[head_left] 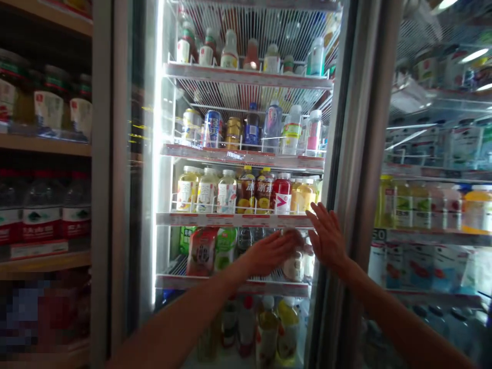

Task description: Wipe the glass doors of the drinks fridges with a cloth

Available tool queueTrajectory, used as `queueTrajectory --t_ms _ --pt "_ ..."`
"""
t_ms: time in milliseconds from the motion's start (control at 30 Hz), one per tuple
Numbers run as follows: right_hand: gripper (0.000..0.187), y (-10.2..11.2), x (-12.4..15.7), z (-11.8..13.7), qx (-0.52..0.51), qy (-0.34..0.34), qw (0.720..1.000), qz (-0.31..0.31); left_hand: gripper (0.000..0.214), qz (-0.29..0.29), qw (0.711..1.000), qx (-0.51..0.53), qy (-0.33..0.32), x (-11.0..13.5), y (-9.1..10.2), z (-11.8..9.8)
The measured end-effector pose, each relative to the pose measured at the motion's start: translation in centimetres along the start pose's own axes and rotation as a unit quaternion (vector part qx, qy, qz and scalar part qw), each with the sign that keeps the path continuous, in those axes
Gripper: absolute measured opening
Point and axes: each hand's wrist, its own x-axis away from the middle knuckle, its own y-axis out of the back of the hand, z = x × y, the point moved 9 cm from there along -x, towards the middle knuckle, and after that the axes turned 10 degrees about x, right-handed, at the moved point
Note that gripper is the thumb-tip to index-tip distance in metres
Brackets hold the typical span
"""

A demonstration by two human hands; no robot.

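I face an open drinks fridge with several wire shelves of bottles. My left hand reaches into the fourth shelf down, fingers curled over the top of a small pale bottle at the right end. My right hand is open, fingers spread, flat near the fridge's right door frame, just right of that bottle. Green and red pouch-like bottles stand on the same shelf to the left.
Yellow, brown and red drink bottles fill the shelf above my hands; cans and bottles sit higher. A closed glass door with more drinks is on the right. Wooden shelves of bottles stand on the left.
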Motion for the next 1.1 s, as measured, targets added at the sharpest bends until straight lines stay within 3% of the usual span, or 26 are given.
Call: queueTrajectory --t_ms 100,133,267,300,367,467,533,600,667,833,900,1033,1100 --pt "0.056 -0.1 0.1 0.2 0.000 -0.012 1.000 -0.006 0.043 -0.058 0.990 -0.034 0.121 0.9 1.6 3.4" --pt "0.056 -0.2 0.0 0.5 -0.003 -0.011 1.000 -0.006 0.044 -0.057 0.989 -0.039 0.128 1.3 1.8 3.8" --pt "0.057 -0.7 -0.9 2.3 -0.022 0.011 1.000 -0.007 0.042 -0.005 1.000 -0.019 -0.010 3.7 1.5 1.9" --pt "0.057 -0.7 -1.2 2.7 -0.028 0.014 0.999 -0.009 0.042 -0.007 1.000 -0.021 -0.008 4.4 1.9 2.4" --pt "0.058 -0.9 -1.9 3.5 -0.039 0.014 0.999 -0.014 0.043 -0.048 0.994 -0.046 0.084 5.8 3.5 5.4" --pt "0.059 -1.4 -2.8 4.6 -0.053 0.012 0.998 -0.012 0.045 -0.115 0.961 -0.080 0.239 8.6 5.9 9.2" --pt "0.059 -2.0 -3.2 5.7 -0.060 0.026 0.998 -0.004 0.044 -0.097 0.970 -0.075 0.212 9.9 5.7 8.4" --pt "0.060 -2.4 -3.5 6.9 -0.066 0.046 0.997 0.005 0.043 -0.028 0.992 -0.058 0.112 10.9 4.5 6.1" --pt "0.060 -2.6 -3.8 7.8 -0.074 0.055 0.996 0.003 0.042 0.012 0.996 -0.055 0.065 12.2 4.1 5.3" --pt "0.059 -2.6 -4.6 9.0 -0.091 0.048 0.995 -0.011 0.042 -0.092 0.958 -0.115 0.247 15.3 7.7 10.0" --pt "0.058 -2.8 -4.6 9.7 -0.095 0.057 0.994 -0.007 0.040 -0.078 0.964 -0.107 0.231 16.0 7.4 9.1" --pt "0.056 -3.5 -4.2 10.7 -0.088 0.075 0.993 0.007 0.039 0.014 0.995 -0.064 0.080 17.2 5.1 4.7" --pt "0.057 -3.5 -4.2 10.8 -0.084 0.071 0.994 0.004 0.042 0.002 0.990 -0.081 0.115 18.4 5.7 5.7"
